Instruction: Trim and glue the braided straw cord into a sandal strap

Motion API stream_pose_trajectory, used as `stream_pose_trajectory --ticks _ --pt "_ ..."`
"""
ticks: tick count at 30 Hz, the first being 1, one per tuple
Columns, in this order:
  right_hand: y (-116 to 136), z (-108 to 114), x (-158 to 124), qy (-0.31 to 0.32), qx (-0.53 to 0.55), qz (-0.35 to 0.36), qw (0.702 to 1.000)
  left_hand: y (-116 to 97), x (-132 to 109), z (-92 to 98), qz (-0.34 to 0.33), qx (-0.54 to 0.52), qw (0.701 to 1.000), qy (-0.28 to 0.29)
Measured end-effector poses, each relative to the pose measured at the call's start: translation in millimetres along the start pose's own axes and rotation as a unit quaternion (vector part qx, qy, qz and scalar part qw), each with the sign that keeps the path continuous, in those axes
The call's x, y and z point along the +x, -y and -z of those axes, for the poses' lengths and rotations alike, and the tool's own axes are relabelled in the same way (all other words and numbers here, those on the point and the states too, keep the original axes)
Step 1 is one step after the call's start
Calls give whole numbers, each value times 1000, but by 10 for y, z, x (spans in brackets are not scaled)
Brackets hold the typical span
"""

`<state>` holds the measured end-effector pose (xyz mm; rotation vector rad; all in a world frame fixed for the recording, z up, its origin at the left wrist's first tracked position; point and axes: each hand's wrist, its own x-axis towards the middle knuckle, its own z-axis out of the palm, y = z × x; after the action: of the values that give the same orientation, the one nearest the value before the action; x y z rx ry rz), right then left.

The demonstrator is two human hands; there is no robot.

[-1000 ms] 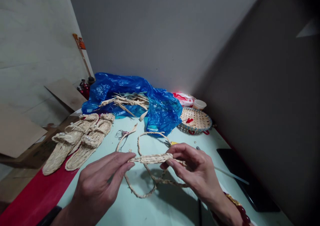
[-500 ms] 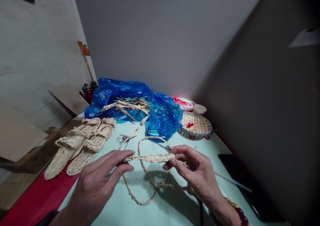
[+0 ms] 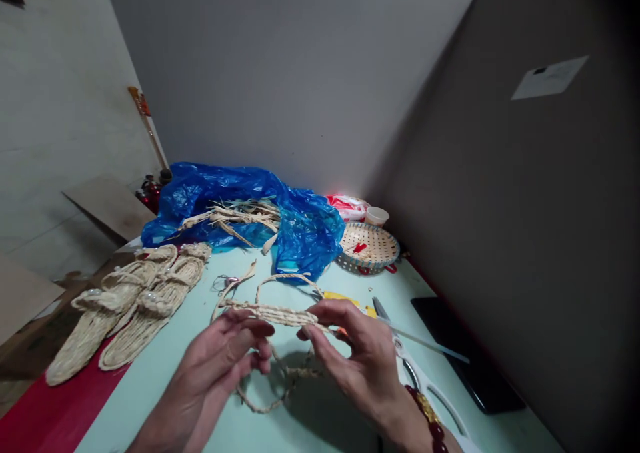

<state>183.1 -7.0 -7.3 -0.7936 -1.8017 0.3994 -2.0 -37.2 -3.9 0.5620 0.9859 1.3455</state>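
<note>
A flat, pale braided straw strip (image 3: 287, 315) stretches between my hands above the table. My right hand (image 3: 357, 353) pinches its right end between thumb and fingers. Under its left part, my left hand (image 3: 225, 353) is loosely closed, fingers curled and touching the strip; the exact grip there is partly hidden. A thin braided straw cord (image 3: 265, 409) runs from the strip and loops on the table below and behind it. White-handled scissors (image 3: 410, 366) lie beside my right forearm, partly covered by it.
Woven straw sandals (image 3: 143, 306) lie at the left on red cloth. A blue plastic bag (image 3: 313, 233) with dry straw (image 3: 235, 216) stands at the back. To its right are a round woven basket (image 3: 370, 246) and a white cup (image 3: 377, 216). A black flat object (image 3: 465, 353) lies right.
My left hand has turned and curled lower beneath the strip, from a pinch at its end. The view has swung right, and the scissors now show beside my right arm.
</note>
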Motion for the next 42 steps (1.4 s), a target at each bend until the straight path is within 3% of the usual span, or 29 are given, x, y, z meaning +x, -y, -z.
stream_pose_trajectory --ticks 4,9,16,23,30,42 --pt "16 -50 -81 -7 -42 61 997 154 -83 -228 56 -51 997 1" --pt "4 -107 -157 10 -72 125 989 211 -127 -336 71 -69 995 -29" --pt "-13 -87 -137 48 -53 145 987 171 -161 -297 49 -16 998 -33" --pt "19 -4 -108 74 -93 156 981 28 -151 -235 31 35 996 -80" --pt "76 75 -58 126 -113 179 969 12 -171 -204 27 96 995 -29" --pt "62 58 -104 100 -95 177 975 -34 -102 -230 26 80 996 1"
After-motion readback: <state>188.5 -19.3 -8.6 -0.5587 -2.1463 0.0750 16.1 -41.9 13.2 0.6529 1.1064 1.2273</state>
